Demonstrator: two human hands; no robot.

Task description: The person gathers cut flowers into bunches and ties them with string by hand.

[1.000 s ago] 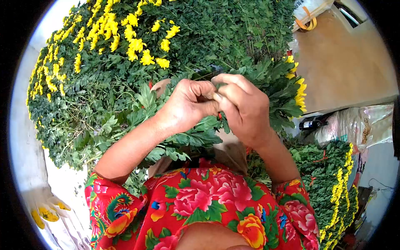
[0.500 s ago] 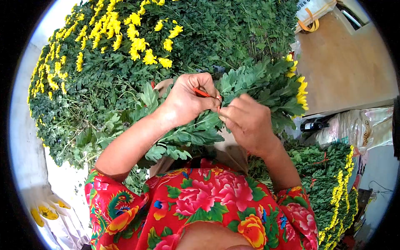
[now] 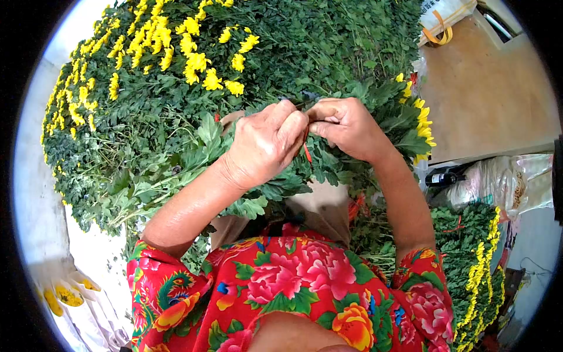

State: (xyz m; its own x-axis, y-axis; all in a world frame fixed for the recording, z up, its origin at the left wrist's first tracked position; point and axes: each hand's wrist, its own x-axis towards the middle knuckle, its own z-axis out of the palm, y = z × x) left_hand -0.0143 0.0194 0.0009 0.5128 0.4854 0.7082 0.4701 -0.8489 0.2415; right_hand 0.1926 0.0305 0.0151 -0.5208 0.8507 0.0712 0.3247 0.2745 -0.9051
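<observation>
A bunch of yellow chrysanthemums (image 3: 404, 120) lies crosswise in front of me, its blooms to the right and its stems to the left. My left hand (image 3: 265, 144) is closed over the middle of the bunch with the fingers curled. A red tie (image 3: 308, 154) shows below its fingertips, one end hanging over the leaves. Close beside it, my right hand (image 3: 346, 126) is closed in a pinch at the same spot, its fingertips almost meeting the left ones. The fingers mostly cover the part of the tie between the hands.
A large heap of chrysanthemums (image 3: 176, 105) fills the space ahead and left. More bundles (image 3: 469, 264) with red ties lie at lower right. A brown board (image 3: 492, 88), a dark bottle (image 3: 443, 178) and clear plastic wrapping (image 3: 492, 182) are on the right. White sleeves (image 3: 88, 311) holding yellow flowers stand lower left.
My right hand has moved up and turned, from below the tie to the bunch's far side. My left hand has rolled over, hiding the red loop that showed in it. A red end now hangs down.
</observation>
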